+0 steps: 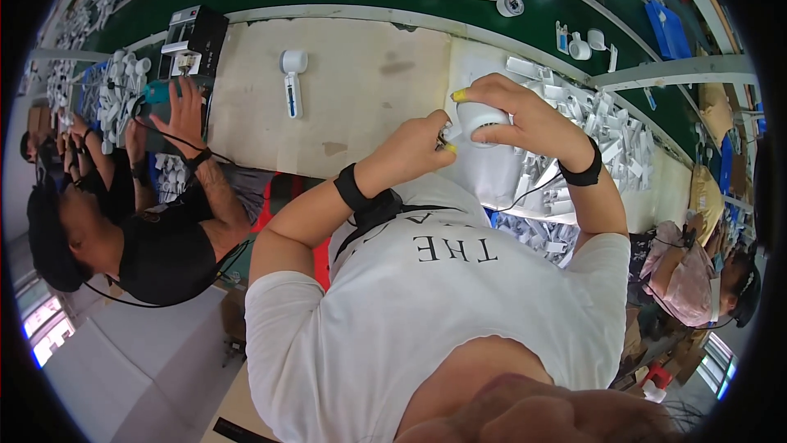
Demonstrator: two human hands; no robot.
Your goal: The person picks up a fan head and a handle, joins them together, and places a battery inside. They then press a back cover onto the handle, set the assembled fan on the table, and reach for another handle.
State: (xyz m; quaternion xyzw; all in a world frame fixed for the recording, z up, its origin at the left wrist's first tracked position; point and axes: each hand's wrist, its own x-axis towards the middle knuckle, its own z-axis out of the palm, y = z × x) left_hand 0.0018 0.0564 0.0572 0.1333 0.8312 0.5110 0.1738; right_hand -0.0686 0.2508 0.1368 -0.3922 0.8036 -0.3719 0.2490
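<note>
- A co-worker's hand lies spread on a teal tool at the far left of the workbench, beside a black machine.
- A white handheld device lies alone on the bench.
- The left hand, wrist bent and black-banded, pinches a small dark part against the white round piece.
- The right hand arches over the white round piece, fingers curled around it, held just above the bench.
- A heap of white plastic parts lies beside it.
</note>
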